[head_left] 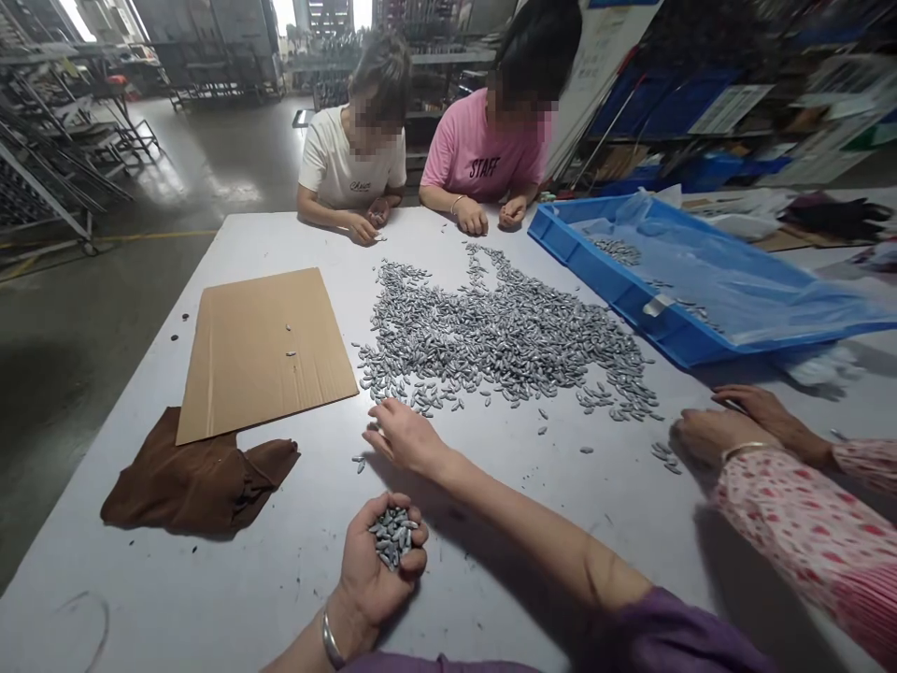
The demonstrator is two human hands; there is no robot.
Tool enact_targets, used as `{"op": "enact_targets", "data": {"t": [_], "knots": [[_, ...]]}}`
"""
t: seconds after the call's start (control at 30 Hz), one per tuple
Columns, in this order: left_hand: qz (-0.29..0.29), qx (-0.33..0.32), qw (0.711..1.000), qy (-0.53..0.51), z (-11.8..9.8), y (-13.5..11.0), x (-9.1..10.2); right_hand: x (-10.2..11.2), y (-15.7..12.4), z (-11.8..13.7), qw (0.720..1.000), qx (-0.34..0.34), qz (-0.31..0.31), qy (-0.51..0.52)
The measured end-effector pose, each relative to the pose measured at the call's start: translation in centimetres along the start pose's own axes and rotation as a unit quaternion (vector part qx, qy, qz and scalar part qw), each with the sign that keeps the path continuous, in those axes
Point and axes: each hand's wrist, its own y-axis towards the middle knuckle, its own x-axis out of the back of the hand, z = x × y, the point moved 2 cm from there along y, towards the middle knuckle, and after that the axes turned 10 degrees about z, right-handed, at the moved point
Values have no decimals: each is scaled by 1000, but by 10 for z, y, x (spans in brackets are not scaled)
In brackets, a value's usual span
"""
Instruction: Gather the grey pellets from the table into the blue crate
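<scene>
My left hand (378,565) is cupped palm up near the front of the table, its fingers curled around a handful of small grey metal pieces (393,537). Just above it, my right hand (407,437) reaches over the tabletop with fingers apart and nothing visible in them. Two loose metal pieces (359,464) lie a little below its fingertips. Beyond that hand spreads a wide heap of the same slim, pointed pieces (491,332), with stragglers along its near edge.
A cardboard sheet (263,346) with a couple of pieces on it overlaps a brown cloth (189,477) at left. A blue tray (609,280) lined with plastic stands at right. Two people (354,159) work across the table; another person's hands (729,430) are at right.
</scene>
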Motion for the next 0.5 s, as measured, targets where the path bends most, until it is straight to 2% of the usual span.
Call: {"op": "enact_targets", "data": {"t": [0.1, 0.23, 0.37, 0.5], "knots": [[29, -9, 1000, 2, -6, -4, -3, -14, 15, 5, 997, 3, 63, -40], [44, -54, 997, 11, -24, -9, -13, -26, 14, 15, 990, 51, 125, -38], [1, -95, 995, -13, -40, -11, -15, -22, 5, 12, 984, 98, 145, -31], [-10, -135, 990, -43, -48, -8, -13, -12, -7, 7, 985, 95, 145, 0]]}}
